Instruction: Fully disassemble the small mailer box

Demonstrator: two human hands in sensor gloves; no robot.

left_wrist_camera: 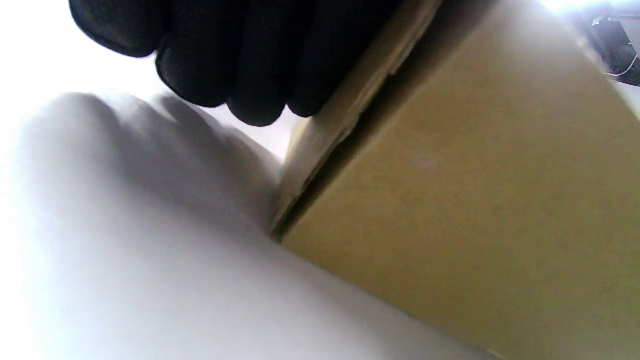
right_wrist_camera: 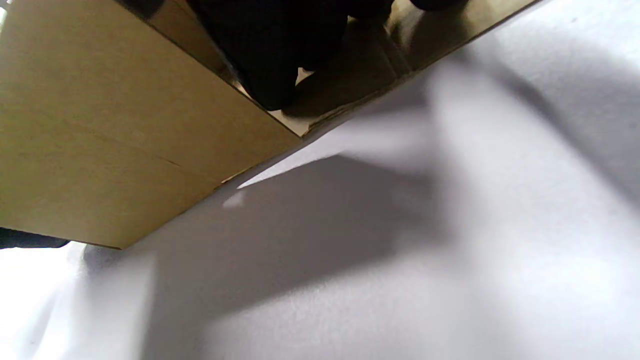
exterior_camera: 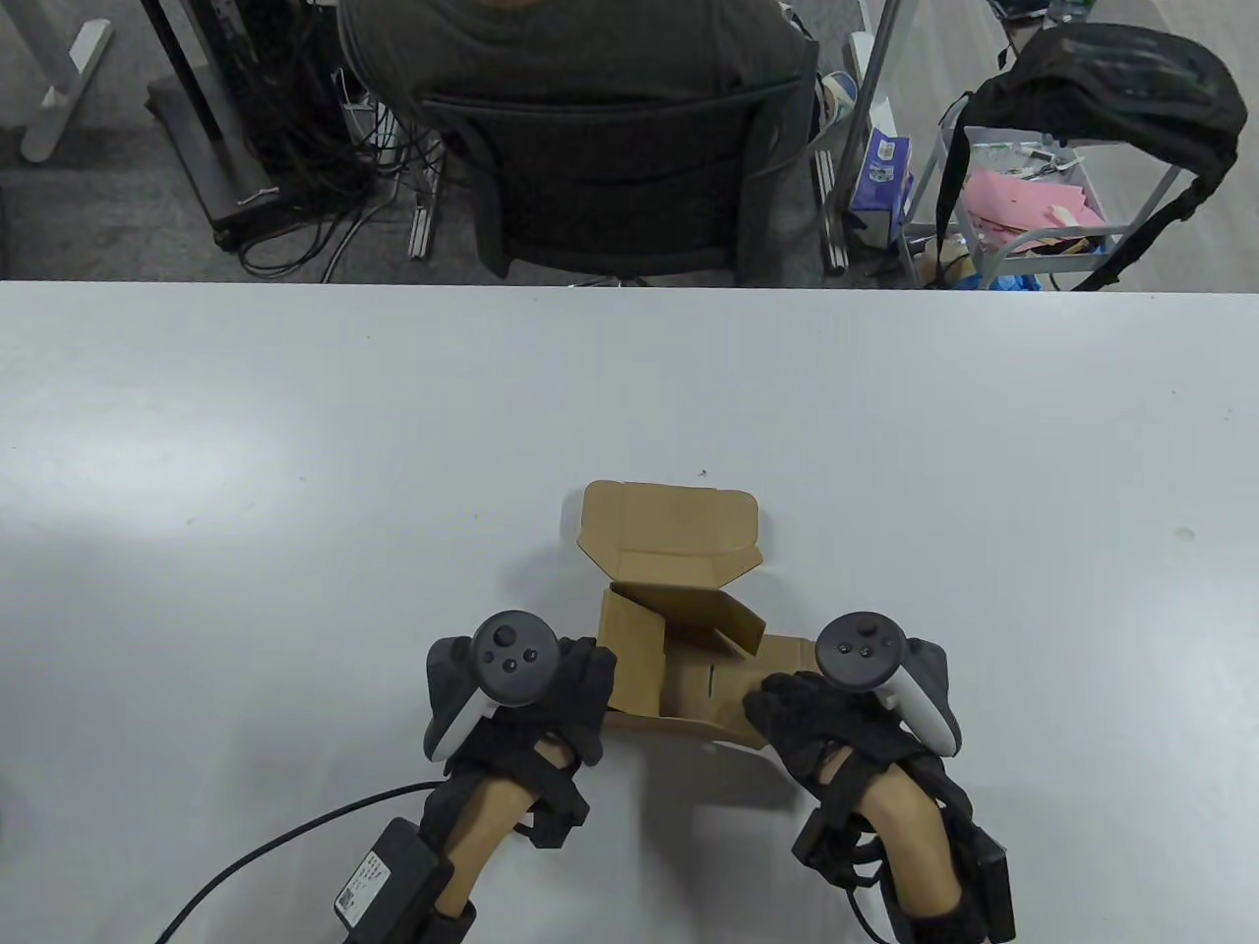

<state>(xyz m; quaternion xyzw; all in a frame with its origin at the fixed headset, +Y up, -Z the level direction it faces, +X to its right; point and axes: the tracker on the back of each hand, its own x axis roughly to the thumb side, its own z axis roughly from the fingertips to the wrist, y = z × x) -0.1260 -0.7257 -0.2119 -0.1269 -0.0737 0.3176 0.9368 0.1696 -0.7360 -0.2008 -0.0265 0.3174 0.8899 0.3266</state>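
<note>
Nearest the bottom edge of the table view, two forearms in black sensor gloves reach in over a white table [exterior_camera: 295, 442], each with a tracker strapped to the back of the hand. A black cable and a small black pack [exterior_camera: 384, 875] trail from the left forearm.

The left hand [exterior_camera: 521, 703] rests against the left side of a small brown cardboard mailer box [exterior_camera: 679, 629]. In the left wrist view its fingers [left_wrist_camera: 240, 55] curl together over the box's upper edge; a firm grip cannot be confirmed. The right hand [exterior_camera: 836, 723] sits at the box's right side, on a wall panel that is folded outward and lies nearly flat. The right wrist view shows dark gloved fingers [right_wrist_camera: 270, 60] pressed on cardboard at a corner, but how they close is hidden.

The mailer box stands between the hands, near the table's front edge, touching both. Its lid [exterior_camera: 669, 526] is open and leans away from the person, and an inner flap [exterior_camera: 713, 615] tilts loosely inside.

Beyond the table's far edge stand a dark office chair [exterior_camera: 600, 177] with a seated person, tangled cables [exterior_camera: 295, 147] on the floor at left, and a wire cart [exterior_camera: 1043, 197] holding pink paper at right, with a black bag over it.
</note>
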